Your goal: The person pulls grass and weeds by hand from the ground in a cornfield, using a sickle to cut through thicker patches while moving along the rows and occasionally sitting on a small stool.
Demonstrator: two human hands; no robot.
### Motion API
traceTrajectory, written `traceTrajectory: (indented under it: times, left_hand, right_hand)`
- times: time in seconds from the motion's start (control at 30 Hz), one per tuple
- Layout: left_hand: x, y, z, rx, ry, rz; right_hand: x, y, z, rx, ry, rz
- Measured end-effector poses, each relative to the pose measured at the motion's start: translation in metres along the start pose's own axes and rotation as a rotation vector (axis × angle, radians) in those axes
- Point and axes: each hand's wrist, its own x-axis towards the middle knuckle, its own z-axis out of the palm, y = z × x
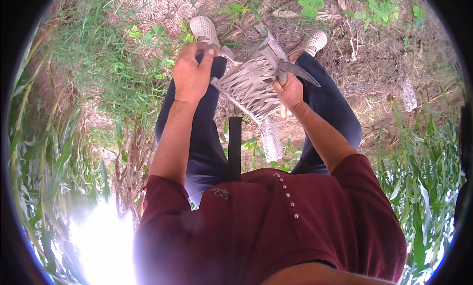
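Note:
A wooden frame [238, 102] crossed by many flat greyish strips [253, 81] stands tilted between my knees. My right hand [290, 91] grips a hand tool with a curved, dark metal blade [301, 72], beside the right edge of the strips. A pale handle end with a red tip [283, 113] shows below that hand. My left hand [194, 70] is over my left knee, left of the frame, with its fingers bent together. Whether anything is between those fingertips is hidden.
My feet in pale perforated shoes [205, 30] rest on ground strewn with dry straw [147, 4]. Green weeds [122, 63] grow at the left, and tall leafy plants [417, 163] stand on both sides. Clear, crumpled plastic pieces [271, 141] lie below the frame and at the right.

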Motion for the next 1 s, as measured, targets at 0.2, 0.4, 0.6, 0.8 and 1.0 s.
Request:
traceTrajectory:
  times: [0.2,0.4,0.6,0.8,1.0]
  left_hand:
    - [0.039,0.030,-0.044,-0.034,0.259,0.029]
    - [0.071,0.033,-0.051,0.082,0.098,0.069]
    - [0.097,0.055,-0.068,0.245,-0.353,0.316]
    - [0.115,0.071,-0.086,0.287,-0.230,0.599]
    - [0.104,0.080,-0.096,0.296,0.042,0.719]
  right_hand:
    - [0.023,0.004,-0.033,0.106,-0.060,0.034]
    - [0.039,-0.040,-0.121,0.664,-0.132,0.133]
    - [0.112,-0.073,-0.156,1.058,-0.147,0.383]
    - [0.165,-0.094,-0.164,0.789,-0.180,0.189]
    - [0.201,-0.125,-0.162,0.926,-0.186,-0.206]
